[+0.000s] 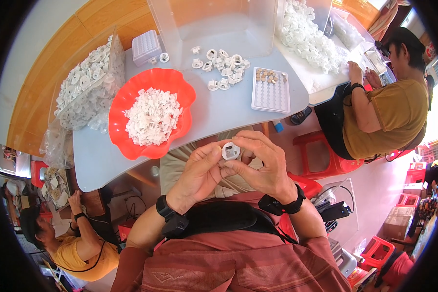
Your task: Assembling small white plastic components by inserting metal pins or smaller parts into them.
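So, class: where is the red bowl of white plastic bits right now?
In the head view, the red bowl sits on the grey table, left of centre, between a clear bag of white rings and the white compartment tray.

White plastic part [230,151] between my fingers. Red scalloped bowl [126,104], centre left of frame, heaped with white pieces [153,116]. Table [219,109] pale grey-blue. Pale tray [271,92], upper centre, some brown bits in its cells. Black bands on both my wrists; my shirt rust-red, faint line pattern.
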The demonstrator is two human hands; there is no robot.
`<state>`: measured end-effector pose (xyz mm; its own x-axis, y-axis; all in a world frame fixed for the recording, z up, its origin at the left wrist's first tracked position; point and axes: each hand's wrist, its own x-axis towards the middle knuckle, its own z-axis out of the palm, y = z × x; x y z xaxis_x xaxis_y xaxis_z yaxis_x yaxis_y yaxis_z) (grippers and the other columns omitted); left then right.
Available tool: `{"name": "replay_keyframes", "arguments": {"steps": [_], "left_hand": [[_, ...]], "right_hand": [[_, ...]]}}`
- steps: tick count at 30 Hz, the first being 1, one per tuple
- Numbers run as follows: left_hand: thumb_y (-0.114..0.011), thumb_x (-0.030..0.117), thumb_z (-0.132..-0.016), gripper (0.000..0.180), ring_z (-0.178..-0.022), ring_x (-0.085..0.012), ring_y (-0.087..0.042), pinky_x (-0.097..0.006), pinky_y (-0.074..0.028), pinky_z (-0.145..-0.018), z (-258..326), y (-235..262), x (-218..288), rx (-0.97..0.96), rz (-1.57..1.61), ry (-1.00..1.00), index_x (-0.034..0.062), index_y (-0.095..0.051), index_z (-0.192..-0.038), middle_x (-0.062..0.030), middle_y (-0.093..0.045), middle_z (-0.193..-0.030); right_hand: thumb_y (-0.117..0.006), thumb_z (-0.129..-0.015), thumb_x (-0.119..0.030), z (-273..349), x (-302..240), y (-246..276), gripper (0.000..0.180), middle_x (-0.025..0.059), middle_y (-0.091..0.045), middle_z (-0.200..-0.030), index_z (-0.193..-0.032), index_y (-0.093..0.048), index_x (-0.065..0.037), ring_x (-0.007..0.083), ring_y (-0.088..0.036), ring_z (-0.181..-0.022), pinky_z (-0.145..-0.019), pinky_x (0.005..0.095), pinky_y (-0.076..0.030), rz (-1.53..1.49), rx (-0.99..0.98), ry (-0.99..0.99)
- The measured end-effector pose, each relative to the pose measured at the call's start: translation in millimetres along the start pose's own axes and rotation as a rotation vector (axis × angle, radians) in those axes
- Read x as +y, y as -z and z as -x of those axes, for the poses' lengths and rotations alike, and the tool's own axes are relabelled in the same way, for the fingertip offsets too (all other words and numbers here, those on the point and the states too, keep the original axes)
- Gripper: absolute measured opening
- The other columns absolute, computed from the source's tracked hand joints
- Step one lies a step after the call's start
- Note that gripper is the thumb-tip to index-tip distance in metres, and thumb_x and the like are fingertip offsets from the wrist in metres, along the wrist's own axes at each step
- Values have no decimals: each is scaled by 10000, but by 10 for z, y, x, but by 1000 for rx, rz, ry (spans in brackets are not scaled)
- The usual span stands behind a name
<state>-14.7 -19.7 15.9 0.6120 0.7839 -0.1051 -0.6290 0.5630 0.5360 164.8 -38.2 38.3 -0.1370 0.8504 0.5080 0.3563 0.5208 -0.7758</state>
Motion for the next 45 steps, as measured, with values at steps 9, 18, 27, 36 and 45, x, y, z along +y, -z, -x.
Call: {"name": "replay_keyframes", "arguments": {"steps": [9, 18, 27, 36, 45], "left_hand": [[-585, 126, -987, 283, -1054, -184, -653, -345, -561, -927, 1, 121, -17, 0, 44, -6, 8, -602, -1244, -105, -658, -1168], [-608, 88, -968, 249, -1033, -173, -660, -327, -567, -910, -5, 135, -31, 30, 55, -9, -1, -623, -1199, -106, -671, -1130], [-624, 63, -951, 223, -1016, -180, -667, -352, -583, -899, -18, 187, -29, 103, 34, 2, 3, -638, -1165, -98, -683, -1097], [-632, 28, -935, 217, -1017, -182, -667, -353, -585, -902, -33, 170, -10, 117, 11, 9, 8, -648, -1150, -100, -685, -1092], [-648, 34, -928, 219, -1014, -174, -666, -339, -586, -897, -55, 176, 18, 128, 11, 14, 20, -656, -1146, -94, -686, -1088]], "right_hand": [[-793, -741, -19, 35, 5, 20, 480, 157, -656, -1158, -1185, -615, -58, 201, -690, -697, -591, 289, -562, -16, -29, -48], [-782, -759, -34, 43, 48, 44, 471, 146, -653, -1168, -1198, -612, -64, 211, -678, -750, -621, 292, -564, 7, -68, -37], [-759, -787, -24, -221, 112, 391, 246, 145, -697, -1037, -1026, -703, -15, 229, -678, -812, -659, 303, -547, 103, -15, -75], [-658, -849, -148, -929, 701, 926, 208, 115, -659, -1023, -1027, -714, -56, 352, -642, -840, -748, 417, -508, 680, -35, -215], [-626, -876, -170, -1074, 954, 895, 169, 103, -651, -1029, -985, -728, -91, 355, -638, -904, -784, 448, -495, 864, -207, -264]]}}
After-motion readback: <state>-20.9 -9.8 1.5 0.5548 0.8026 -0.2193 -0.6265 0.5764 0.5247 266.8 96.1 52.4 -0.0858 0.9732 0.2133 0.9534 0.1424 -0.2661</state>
